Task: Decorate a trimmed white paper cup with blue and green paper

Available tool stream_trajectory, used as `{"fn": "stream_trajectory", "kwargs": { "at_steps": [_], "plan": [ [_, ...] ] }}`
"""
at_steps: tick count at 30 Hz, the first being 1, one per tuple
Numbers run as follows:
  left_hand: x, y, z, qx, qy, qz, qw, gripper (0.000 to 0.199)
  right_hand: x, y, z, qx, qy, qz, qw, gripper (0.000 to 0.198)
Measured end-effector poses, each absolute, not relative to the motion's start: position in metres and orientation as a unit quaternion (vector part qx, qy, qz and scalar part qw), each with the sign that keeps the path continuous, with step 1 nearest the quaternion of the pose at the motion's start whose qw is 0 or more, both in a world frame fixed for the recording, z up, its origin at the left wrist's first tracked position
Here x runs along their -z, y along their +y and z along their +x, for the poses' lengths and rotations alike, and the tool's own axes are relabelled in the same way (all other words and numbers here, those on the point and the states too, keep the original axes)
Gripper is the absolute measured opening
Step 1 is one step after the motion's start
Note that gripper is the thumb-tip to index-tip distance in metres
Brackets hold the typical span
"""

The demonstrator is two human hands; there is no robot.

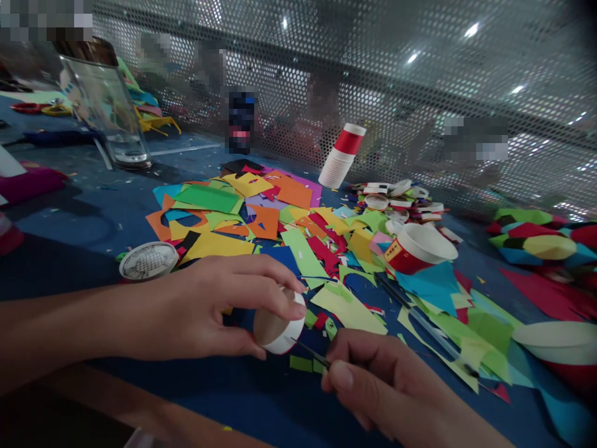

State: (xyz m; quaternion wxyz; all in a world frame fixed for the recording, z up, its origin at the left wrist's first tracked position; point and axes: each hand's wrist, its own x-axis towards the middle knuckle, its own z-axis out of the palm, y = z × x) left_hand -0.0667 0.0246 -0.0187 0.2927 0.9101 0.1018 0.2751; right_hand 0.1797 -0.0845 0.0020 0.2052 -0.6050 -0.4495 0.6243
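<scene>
Near the front of the table, my left hand (233,305) grips a short white paper cup piece (275,328) by its rim, fingers over the top and thumb below. The piece is tilted, its hollow side partly facing me. To its right, my right hand (373,379) is closed on a thin dark pointed tool (313,354). The tool's tip reaches the lower wall of the cup piece; whether it pierces the paper I cannot tell. Most of the tool is hidden in my fingers, so its kind is unclear. Small green paper strips (301,363) lie just beneath.
Coloured paper scraps (214,198) cover the middle. A stack of paper cups (342,155), a red-and-white paper bowl (420,246) and a pile of cut cup rings (396,199) stand behind. A glass bottle (107,106) is at left, a pen (433,333) at right. A perforated metal screen (396,81) borders the back.
</scene>
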Motion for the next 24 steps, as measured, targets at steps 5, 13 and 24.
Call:
{"fn": "stream_trajectory", "kwargs": {
  "at_steps": [5, 13, 24],
  "plan": [
    [0.0166, 0.0228, -0.0677, -0.278, 0.094, 0.918, 0.266, 0.037, -0.0058, -0.082, 0.1796, -0.628, -0.457, -0.605, 0.175, 0.067],
    [0.0163, 0.0195, -0.0705, -0.274, 0.086, 0.928, 0.239, 0.039, 0.0028, -0.0847, 0.1819, -0.601, -0.507, -0.589, 0.188, 0.058],
    [0.0178, 0.0191, -0.0689, -0.304, 0.1, 0.93, 0.178, 0.037, 0.0017, -0.0859, 0.1753, -0.612, -0.467, -0.587, 0.251, 0.068]
  ]
}}
